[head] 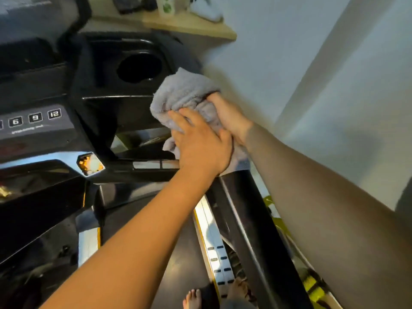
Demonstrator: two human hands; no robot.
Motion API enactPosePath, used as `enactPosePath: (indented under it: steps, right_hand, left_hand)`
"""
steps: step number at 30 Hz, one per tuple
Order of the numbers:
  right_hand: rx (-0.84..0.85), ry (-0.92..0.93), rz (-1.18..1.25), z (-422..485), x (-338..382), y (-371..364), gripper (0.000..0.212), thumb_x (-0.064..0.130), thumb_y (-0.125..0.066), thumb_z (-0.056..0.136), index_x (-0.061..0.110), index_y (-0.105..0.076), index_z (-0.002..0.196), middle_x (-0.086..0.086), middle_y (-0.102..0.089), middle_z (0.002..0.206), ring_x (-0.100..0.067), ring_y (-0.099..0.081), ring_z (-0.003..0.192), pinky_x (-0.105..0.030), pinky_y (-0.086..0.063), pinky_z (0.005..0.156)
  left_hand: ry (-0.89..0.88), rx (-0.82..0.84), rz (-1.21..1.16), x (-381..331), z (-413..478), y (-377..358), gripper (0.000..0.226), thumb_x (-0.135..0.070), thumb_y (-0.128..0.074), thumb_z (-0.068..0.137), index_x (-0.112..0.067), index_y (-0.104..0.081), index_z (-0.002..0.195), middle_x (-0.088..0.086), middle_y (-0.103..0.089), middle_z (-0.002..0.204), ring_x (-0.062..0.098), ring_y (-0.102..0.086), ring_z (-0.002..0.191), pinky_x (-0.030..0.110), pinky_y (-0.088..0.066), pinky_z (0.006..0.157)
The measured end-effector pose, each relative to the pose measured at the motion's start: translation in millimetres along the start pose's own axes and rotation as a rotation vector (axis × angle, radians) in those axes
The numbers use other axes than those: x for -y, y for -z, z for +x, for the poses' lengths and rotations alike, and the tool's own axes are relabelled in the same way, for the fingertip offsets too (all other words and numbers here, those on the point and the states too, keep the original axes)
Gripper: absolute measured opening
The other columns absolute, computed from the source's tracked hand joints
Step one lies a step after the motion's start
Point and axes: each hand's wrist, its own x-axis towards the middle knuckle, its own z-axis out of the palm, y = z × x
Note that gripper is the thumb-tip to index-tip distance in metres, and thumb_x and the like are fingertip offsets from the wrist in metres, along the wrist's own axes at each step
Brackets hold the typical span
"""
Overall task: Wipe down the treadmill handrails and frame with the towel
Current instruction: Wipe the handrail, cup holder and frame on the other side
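A grey towel point(182, 94) is bunched over the top end of the treadmill's right handrail point(245, 219), where the rail meets the black console point(107, 108). My right hand point(227, 117) grips the towel from the right, fingers tucked into its folds. My left hand point(200, 143) lies across the towel's lower part and presses it onto the rail, thumb wrapped toward my right hand. The towel hides the top of the rail.
The console has a round cup holder point(139, 68) just left of the towel and speed buttons point(35, 118) further left. A white wall point(312, 63) stands close on the right. A wooden shelf point(189, 25) sits above. My bare feet point(194, 297) stand on the belt below.
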Motion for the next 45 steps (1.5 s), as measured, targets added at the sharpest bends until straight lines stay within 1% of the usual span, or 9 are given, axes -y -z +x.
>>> enactPosePath:
  steps: [12,16,19,22,25,30,37,41,45]
  right_hand:
    - [-0.036,-0.236,-0.103,-158,-87,31,0.065,0.060,-0.031,0.091,0.016,-0.057,0.131,-0.006,-0.058,0.133,-0.024,-0.053,0.123,-0.039,-0.037,0.108]
    - [-0.097,-0.157,-0.401,-229,-102,35,0.045,0.051,-0.032,0.098,0.020,-0.051,0.125,-0.011,-0.061,0.119,-0.030,-0.058,0.110,-0.038,-0.045,0.091]
    - [-0.217,-0.025,-0.808,-269,-96,12,0.057,0.038,-0.037,0.095,0.019,-0.025,0.147,-0.008,-0.042,0.142,-0.027,-0.047,0.124,-0.035,-0.042,0.096]
    - [-0.240,0.053,-1.108,-281,-85,-19,0.086,0.034,-0.052,0.091,0.013,0.005,0.152,-0.024,-0.008,0.157,-0.042,-0.024,0.140,-0.047,-0.032,0.110]
    - [-0.150,0.060,-1.280,-265,-79,-34,0.101,0.040,-0.057,0.091,0.013,0.022,0.148,-0.028,0.010,0.156,-0.053,-0.010,0.140,-0.058,-0.021,0.114]
    - [-0.153,0.229,-1.339,-208,-66,-33,0.096,0.050,-0.056,0.086,0.012,0.003,0.151,-0.030,-0.007,0.154,-0.051,-0.024,0.135,-0.056,-0.030,0.111]
    - [-0.206,0.336,-1.111,-141,-43,-31,0.083,0.039,-0.059,0.085,0.025,-0.014,0.153,-0.013,-0.017,0.159,-0.034,-0.029,0.139,-0.044,-0.039,0.106]
    - [-0.134,0.296,-1.046,-130,-35,-29,0.086,0.038,-0.060,0.087,0.036,-0.006,0.153,-0.006,-0.004,0.162,-0.031,-0.016,0.146,-0.045,-0.030,0.111]
    - [-0.116,0.224,-1.137,-133,-38,-31,0.085,0.049,-0.058,0.089,0.036,-0.003,0.154,-0.008,-0.002,0.163,-0.034,-0.015,0.146,-0.046,-0.026,0.115]
  left_hand:
    - [-0.280,0.082,-0.019,21,-164,-36,0.083,-0.046,-0.032,0.091,-0.002,-0.001,0.154,0.023,0.023,0.158,0.042,0.016,0.147,0.058,-0.010,0.119]
    - [-0.239,0.253,-0.253,45,-210,-40,0.092,-0.066,-0.032,0.083,-0.025,0.011,0.154,-0.003,0.033,0.157,0.017,0.017,0.150,0.037,-0.014,0.121]
    - [-0.038,0.489,-0.600,60,-224,-37,0.082,-0.065,-0.046,0.085,-0.046,0.001,0.150,-0.028,0.006,0.155,-0.013,-0.018,0.139,0.011,-0.029,0.107]
    - [0.387,0.658,-0.935,78,-207,-47,0.032,-0.009,-0.049,0.101,-0.021,-0.037,0.128,-0.002,-0.049,0.137,0.006,-0.056,0.104,0.024,-0.050,0.096]
    - [0.570,0.700,-1.115,97,-184,-50,0.043,0.012,-0.062,0.076,-0.003,-0.046,0.114,0.026,-0.058,0.118,0.030,-0.059,0.100,0.045,-0.054,0.082]
    - [0.516,0.368,-1.353,87,-144,-32,0.042,-0.007,-0.057,0.069,-0.011,-0.053,0.111,0.011,-0.063,0.103,0.022,-0.063,0.095,0.029,-0.053,0.068]
    - [0.431,0.330,-1.379,66,-111,-15,0.018,-0.014,-0.045,0.099,-0.006,-0.062,0.101,0.011,-0.066,0.090,0.028,-0.063,0.084,0.023,-0.051,0.060]
    - [0.460,0.264,-1.074,62,-125,-27,0.052,-0.040,-0.051,0.096,-0.014,-0.040,0.139,0.000,-0.057,0.120,0.020,-0.056,0.108,0.034,-0.046,0.087]
    - [0.377,0.459,-0.986,65,-149,-24,0.065,-0.059,-0.053,0.072,-0.020,-0.047,0.124,0.001,-0.067,0.108,0.018,-0.065,0.099,0.048,-0.052,0.094]
